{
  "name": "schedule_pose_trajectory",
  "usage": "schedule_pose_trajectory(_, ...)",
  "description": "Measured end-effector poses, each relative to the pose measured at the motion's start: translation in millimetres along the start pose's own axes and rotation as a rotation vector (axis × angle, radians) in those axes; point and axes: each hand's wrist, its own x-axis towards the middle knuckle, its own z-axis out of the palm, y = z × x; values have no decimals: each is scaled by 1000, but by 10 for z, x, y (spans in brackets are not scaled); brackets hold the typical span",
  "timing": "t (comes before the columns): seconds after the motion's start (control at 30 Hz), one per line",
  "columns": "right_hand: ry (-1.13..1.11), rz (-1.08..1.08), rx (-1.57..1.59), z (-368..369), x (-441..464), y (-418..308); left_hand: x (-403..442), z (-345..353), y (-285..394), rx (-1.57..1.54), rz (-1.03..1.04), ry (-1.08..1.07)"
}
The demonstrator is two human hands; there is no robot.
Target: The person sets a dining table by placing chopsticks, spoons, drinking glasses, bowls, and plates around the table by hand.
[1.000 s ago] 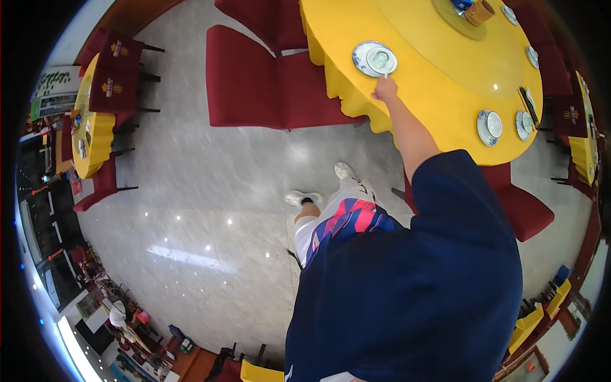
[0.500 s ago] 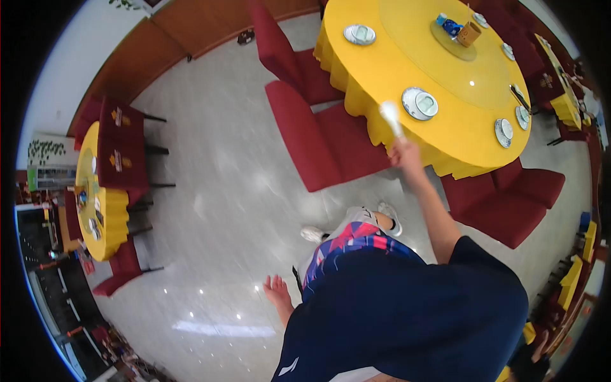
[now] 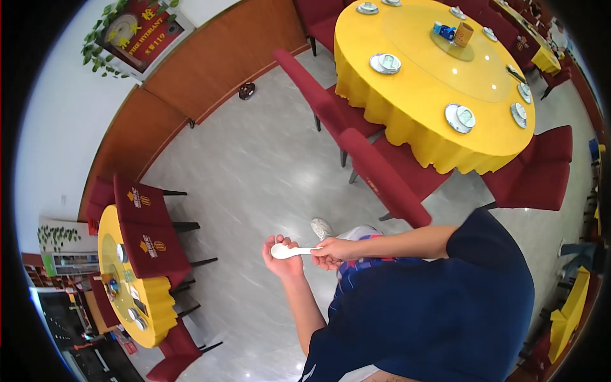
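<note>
A white spoon [image 3: 287,251] is level in front of my body, its bowl pointing left. The handle end is pinched in my right hand [image 3: 332,251]. My left hand [image 3: 283,258] is beside and behind the spoon's bowl, palm up with fingers slightly curled; whether it grips the bowl is unclear. Beyond my hands, a large round table [image 3: 420,127] with a yellow cloth bears a plate with a bowl [image 3: 460,118] near its front edge and another plate setting [image 3: 385,63] at its left.
Red chairs [image 3: 407,169] surround the large table. A brown cup [image 3: 464,34] and blue packet [image 3: 447,32] sit at its centre. At the left is a smaller yellow table [image 3: 153,305] with red chairs [image 3: 149,239]. A dark object [image 3: 247,91] lies by the wooden wall base.
My right hand has drawn the spoon away from the table's plate, back and leftward to my body. My left hand has come up to the spoon. The view has turned left.
</note>
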Motion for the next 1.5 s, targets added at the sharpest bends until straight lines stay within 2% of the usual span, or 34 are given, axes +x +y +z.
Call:
schedule_pose_trajectory(0.07,-123,100,-50,126,522,-257,248,-72,392,-102,46,-43)
schedule_pose_trajectory(0.1,-127,89,-27,193,797,-365,338,5,536,-278,79,40)
schedule_pose_trajectory(0.13,-124,91,-7,288,1002,-529,452,-13,712,-269,70,56)
schedule_pose_trajectory(0.2,-199,60,-160,384,1380,-889,788,-20,1029,-444,93,-88)
schedule_pose_trajectory(0.33,-118,100,-100,440,2098,-1266,1588,301,1575,-387,-3,-74)
schedule_pose_trajectory(0.4,-119,82,-167,385,2414,-1497,2065,416,1679,-332,-46,-83)
schedule_pose_trajectory(0.47,-75,73,-215,206,2750,-1744,2613,479,1758,-210,-185,-64)
schedule_pose_trajectory(0.5,-32,25,-319,95,2853,-1908,2907,573,1741,-162,-227,26)
schedule_pose_trajectory(0.53,13,-19,-424,-30,2947,-2071,3252,579,1722,-162,-258,29)
schedule_pose_trajectory(0.6,169,-56,-527,-353,3104,-2409,3959,561,1633,-100,-452,-61)
schedule_pose_trajectory(0.67,345,-96,-518,-737,3235,-2808,4587,804,1521,-121,-617,-30)
schedule_pose_trajectory(0.7,467,-258,-296,-944,3315,-2912,4907,918,1464,-64,-680,-13)
schedule_pose_trajectory(0.73,583,-368,-277,-1047,3186,-3229,5203,1004,1463,-4,-732,3)
schedule_pose_trajectory(0.8,864,-485,-41,-1378,3037,-3841,5712,1279,1383,96,-807,-34)
schedule_pose_trajectory(0.87,1175,-677,-181,-1782,2728,-4323,6154,1476,1228,175,-882,-79)
schedule_pose_trajectory(0.93,1417,-828,-77,-2237,2308,-4640,6554,1585,1100,75,-1064,-27)
schedule_pose_trajectory(1.0,1820,-717,-72,-2710,1854,-4814,6830,1853,952,186,-1101,-54)
schedule_pose_trajectory(1.07,2160,-546,-169,-3394,1395,-4657,7139,2001,815,299,-1124,-71)
schedule_pose_trajectory(1.13,2318,-273,-115,-4131,911,-4344,7446,2027,630,298,-1179,-64)
schedule_pose_trajectory(1.2,2553,94,-181,-4935,526,-3883,7724,2077,529,279,-1189,-53)
schedule_pose_trajectory(1.27,2522,150,-97,-5274,248,-3707,7959,2122,554,311,-1139,-52)
schedule_pose_trajectory(1.33,2471,211,-9,-5549,129,-3693,8023,2232,742,352,-968,154)
schedule_pose_trajectory(1.37,2493,214,-101,-5589,75,-3734,8063,2251,872,447,-890,165)
schedule_pose_trajectory(1.43,2513,224,-209,-5713,-36,-3898,8123,2406,1097,269,-1041,244)
schedule_pose_trajectory(1.47,2498,234,-183,-5768,-76,-3944,8192,2409,1183,221,-1012,368)
schedule_pose_trajectory(1.5,2417,366,-134,-5845,-107,-3968,8199,2527,1155,123,-988,429)
